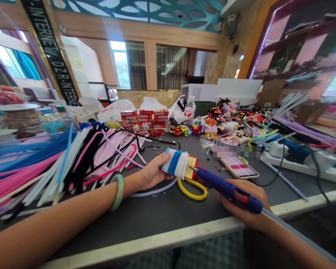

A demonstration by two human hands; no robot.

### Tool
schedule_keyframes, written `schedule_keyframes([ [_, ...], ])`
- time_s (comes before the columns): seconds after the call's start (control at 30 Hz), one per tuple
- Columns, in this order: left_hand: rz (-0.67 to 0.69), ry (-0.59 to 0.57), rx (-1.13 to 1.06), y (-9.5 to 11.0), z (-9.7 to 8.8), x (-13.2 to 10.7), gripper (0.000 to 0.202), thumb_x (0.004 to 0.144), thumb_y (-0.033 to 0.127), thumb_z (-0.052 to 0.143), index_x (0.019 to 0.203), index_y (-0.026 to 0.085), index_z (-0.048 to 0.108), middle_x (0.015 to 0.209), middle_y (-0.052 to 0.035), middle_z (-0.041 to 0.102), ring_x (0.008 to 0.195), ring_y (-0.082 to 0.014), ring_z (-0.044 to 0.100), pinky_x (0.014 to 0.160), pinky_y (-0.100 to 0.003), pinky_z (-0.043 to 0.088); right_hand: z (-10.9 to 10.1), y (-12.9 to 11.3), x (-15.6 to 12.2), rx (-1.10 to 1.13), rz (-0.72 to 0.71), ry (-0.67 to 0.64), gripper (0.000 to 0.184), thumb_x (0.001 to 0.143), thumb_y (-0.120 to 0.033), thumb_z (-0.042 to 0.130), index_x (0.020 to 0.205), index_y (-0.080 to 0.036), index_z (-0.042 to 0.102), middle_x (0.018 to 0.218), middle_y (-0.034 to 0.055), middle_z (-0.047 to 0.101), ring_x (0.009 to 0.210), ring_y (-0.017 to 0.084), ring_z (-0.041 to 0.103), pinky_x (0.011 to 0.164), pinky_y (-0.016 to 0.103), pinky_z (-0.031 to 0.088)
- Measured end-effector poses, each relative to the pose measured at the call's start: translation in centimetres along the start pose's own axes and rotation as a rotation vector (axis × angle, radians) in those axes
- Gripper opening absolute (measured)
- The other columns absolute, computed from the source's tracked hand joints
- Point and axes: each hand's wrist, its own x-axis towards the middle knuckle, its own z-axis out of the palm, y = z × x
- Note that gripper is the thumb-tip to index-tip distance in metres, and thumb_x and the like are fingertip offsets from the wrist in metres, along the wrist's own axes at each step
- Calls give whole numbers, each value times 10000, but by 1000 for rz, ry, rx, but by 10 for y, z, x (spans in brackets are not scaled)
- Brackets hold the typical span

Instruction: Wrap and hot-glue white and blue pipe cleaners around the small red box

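My left hand [152,172], with a pale green bangle [118,192] on the wrist, grips a small red and yellow box [191,168] wrapped in white and blue pipe cleaners [174,163]. Part of the wrapping is behind my fingers. In my right hand [248,203] is a blue glue gun [229,189] with a long clear glue stick [294,233] in its rear end. Its metal nozzle points left, at the box's yellow face near the edge of the wrapping. Scissors with a yellow handle [192,196] lie on the table just below the box.
Bundles of coloured pipe cleaners [47,164] cover the table's left side. Stacked small red boxes [144,121] stand at the back, with finished dolls [226,119] to their right. A phone [238,164] and a white power strip [305,164] with cables lie on the right.
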Motion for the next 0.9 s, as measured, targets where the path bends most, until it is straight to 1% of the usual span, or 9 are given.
schedule_keyframes([
  [0.1, 1, 10, 11, 1, 1, -1, 293, 747, 388, 694, 916, 162, 615, 739, -24, 618, 574, -108, 535, 457, -187, 384, 0, -1, 1, 15, -10, 6, 126, 765, -264, 574, 881, -234, 612, 678, 7, 723, 525, 168, 670, 527, 255, 548],
  [0.27, 7, -1, 10, 2, 3, -2, 302, 722, 380, 720, 894, 154, 616, 712, -10, 605, 572, -104, 533, 447, -180, 371, 0, -1, 1, -2, -4, -5, 125, 770, -281, 556, 876, -246, 613, 671, 6, 721, 526, 179, 672, 531, 269, 553],
  [0.37, 3, 8, 24, 2, 3, -2, 323, 733, 387, 708, 934, 152, 617, 742, -23, 621, 599, -113, 551, 460, -182, 376, 0, -1, 1, -4, -6, 0, 126, 759, -267, 559, 872, -253, 614, 664, 3, 720, 521, 182, 673, 525, 266, 551],
  [0.47, 2, 17, 41, 1, 2, -2, 345, 727, 402, 710, 943, 148, 618, 766, -33, 632, 604, -115, 556, 460, -183, 372, 0, 0, -1, -10, -12, 25, 126, 764, -257, 564, 883, -256, 603, 681, -2, 724, 526, 177, 675, 529, 261, 549],
  [0.6, -2, 34, 52, 2, 3, -2, 358, 703, 406, 731, 920, 144, 619, 736, -22, 622, 586, -112, 550, 444, -180, 360, 1, 2, -4, -28, -5, 62, 139, 767, -259, 576, 905, -257, 595, 699, 2, 726, 541, 188, 679, 550, 277, 558],
  [0.73, 0, 32, 37, 2, 3, -3, 316, 712, 372, 730, 903, 144, 622, 737, -24, 629, 591, -115, 564, 452, -181, 365, 2, 2, -3, -24, 32, 66, 120, 765, -256, 580, 883, -255, 602, 688, 2, 722, 521, 189, 672, 539, 281, 556],
  [0.9, -12, 30, 39, 2, 2, -3, 306, 704, 360, 740, 890, 146, 625, 733, -18, 633, 593, -115, 572, 468, -188, 373, 2, 2, -2, -26, 29, 68, 125, 760, -274, 586, 883, -259, 602, 684, -7, 721, 505, 184, 666, 511, 274, 548],
])
